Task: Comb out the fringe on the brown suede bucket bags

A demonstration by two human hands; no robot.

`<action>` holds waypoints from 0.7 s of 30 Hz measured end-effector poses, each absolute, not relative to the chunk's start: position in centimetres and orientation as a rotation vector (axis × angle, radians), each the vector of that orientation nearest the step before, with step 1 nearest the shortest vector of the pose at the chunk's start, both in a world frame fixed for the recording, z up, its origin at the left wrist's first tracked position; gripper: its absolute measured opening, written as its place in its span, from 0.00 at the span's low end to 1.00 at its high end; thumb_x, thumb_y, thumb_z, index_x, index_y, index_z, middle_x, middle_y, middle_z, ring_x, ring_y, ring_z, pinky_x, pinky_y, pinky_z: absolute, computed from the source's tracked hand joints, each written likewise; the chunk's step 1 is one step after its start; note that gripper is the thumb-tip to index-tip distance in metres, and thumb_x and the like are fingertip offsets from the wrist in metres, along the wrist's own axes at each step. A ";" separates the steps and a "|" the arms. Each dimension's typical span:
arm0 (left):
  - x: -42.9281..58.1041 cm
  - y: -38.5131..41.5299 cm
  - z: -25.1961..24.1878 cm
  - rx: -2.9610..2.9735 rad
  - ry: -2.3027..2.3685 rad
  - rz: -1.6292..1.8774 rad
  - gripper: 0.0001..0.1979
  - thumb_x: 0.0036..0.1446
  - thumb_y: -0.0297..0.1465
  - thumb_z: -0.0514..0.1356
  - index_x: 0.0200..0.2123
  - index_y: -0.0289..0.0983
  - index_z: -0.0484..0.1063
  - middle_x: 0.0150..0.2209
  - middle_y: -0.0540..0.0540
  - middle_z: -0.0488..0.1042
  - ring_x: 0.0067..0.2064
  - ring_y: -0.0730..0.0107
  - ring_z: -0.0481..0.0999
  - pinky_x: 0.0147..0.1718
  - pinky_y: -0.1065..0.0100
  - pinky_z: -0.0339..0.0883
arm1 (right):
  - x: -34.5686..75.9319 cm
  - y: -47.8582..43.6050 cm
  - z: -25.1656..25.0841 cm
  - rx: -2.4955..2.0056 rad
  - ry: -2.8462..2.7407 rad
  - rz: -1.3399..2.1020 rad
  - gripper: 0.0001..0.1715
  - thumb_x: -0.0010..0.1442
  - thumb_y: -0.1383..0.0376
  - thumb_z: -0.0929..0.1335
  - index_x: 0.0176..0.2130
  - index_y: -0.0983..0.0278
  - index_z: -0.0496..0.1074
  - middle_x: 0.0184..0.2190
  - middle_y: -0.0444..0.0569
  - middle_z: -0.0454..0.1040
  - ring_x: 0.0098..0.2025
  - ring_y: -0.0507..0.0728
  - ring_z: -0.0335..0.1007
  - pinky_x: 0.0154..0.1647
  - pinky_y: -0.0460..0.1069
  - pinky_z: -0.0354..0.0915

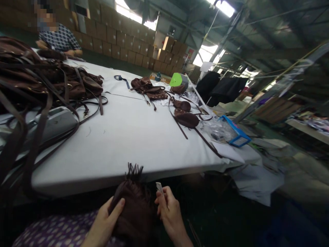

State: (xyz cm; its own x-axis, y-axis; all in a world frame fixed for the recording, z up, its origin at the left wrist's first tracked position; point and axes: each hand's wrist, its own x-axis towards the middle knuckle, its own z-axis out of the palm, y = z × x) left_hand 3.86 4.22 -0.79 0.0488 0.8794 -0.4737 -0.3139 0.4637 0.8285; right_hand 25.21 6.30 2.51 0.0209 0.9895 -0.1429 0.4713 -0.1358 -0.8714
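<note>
Low in the head view, a dark brown bag (136, 214) with thin fringe strips at its top rests over my lap, in front of the table edge. My left hand (106, 218) grips its left side, with the thumb lying on the brown material. To the right of the bag, my right hand (170, 209) is closed around a small pale flat piece (159, 187) that sticks up between thumb and fingers; its kind is unclear. A gap separates the right hand's fingertips from the bag. The bag's lower part fades into shadow.
A white-covered table (128, 137) spans the middle. Brown bags with long straps (51, 82) heap at its left, around a grey machine-like object (55, 121). More brown bags (186, 118), clear plastic and a blue frame (235, 132) lie right. A co-worker (60, 39) sits beyond; stacked cartons (123, 41) line the back.
</note>
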 end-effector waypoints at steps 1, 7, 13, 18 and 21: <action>4.6 3.5 -1.6 0.653 1.220 0.976 0.30 0.51 0.49 0.62 0.50 0.33 0.71 0.48 0.41 0.76 0.52 0.51 0.73 0.51 0.59 0.69 | 25.4 6.0 1.6 -1.717 -1.497 1.131 0.25 0.62 0.43 0.59 0.31 0.61 0.61 0.21 0.41 0.68 0.17 0.49 0.64 0.16 0.42 0.58; 4.9 1.1 -2.1 1.086 1.232 0.880 0.24 0.57 0.45 0.57 0.50 0.36 0.72 0.54 0.43 0.72 0.59 0.53 0.65 0.59 0.60 0.59 | 25.2 5.2 -0.7 -1.729 -1.475 1.291 0.24 0.65 0.47 0.56 0.35 0.62 0.64 0.23 0.42 0.69 0.21 0.51 0.68 0.18 0.42 0.63; 3.7 0.5 1.1 1.310 1.196 0.789 0.22 0.61 0.42 0.53 0.55 0.39 0.69 0.56 0.45 0.70 0.60 0.52 0.65 0.59 0.61 0.57 | 23.1 6.4 5.7 -1.553 -2.028 0.944 0.22 0.69 0.60 0.53 0.58 0.61 0.60 0.26 0.45 0.74 0.25 0.54 0.74 0.26 0.44 0.66; 3.3 0.1 1.7 1.318 1.123 0.731 0.21 0.61 0.40 0.53 0.55 0.40 0.69 0.52 0.45 0.74 0.55 0.51 0.70 0.53 0.63 0.64 | 20.5 5.5 5.7 -1.353 -2.753 0.461 0.26 0.61 0.71 0.60 0.59 0.64 0.59 0.29 0.50 0.77 0.27 0.57 0.75 0.28 0.46 0.66; 2.9 -0.7 1.0 1.285 1.142 0.714 0.20 0.60 0.41 0.54 0.53 0.42 0.71 0.50 0.46 0.76 0.53 0.51 0.71 0.54 0.61 0.64 | 20.2 4.8 2.9 -1.451 -2.982 0.395 0.33 0.54 0.73 0.65 0.59 0.64 0.58 0.29 0.52 0.77 0.28 0.61 0.76 0.30 0.51 0.69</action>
State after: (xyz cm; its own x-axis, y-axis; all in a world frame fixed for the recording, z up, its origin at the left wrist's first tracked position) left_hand 2.92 -0.71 1.02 0.3264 0.9124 -0.2471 0.1779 0.1974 0.9640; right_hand 20.20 4.85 2.91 -0.6065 0.7452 -0.2773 0.7916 0.5984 -0.1235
